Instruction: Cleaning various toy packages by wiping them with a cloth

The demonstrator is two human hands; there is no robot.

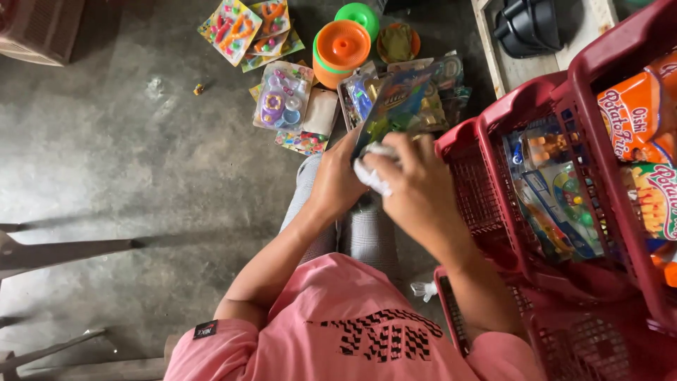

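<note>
A bare grey concrete floor (141,155), stained and patchy, fills the view from nine to twelve o'clock. At three o'clock stand stacked dark red plastic mesh baskets (493,127), holding packed toys and orange snack bags (638,113). At twelve o'clock, flat blister-packed toys (282,95) lie scattered on the floor beside an orange and green plastic spinning-top shaped toy (342,46). At centre, the left hand (337,182) closes around the lower edge of a glossy blue-green packaged toy card (395,102), held above the lap. The right hand (416,190) curls beside it, fingers pinching a crumpled white cloth (370,176) against the card.
</note>
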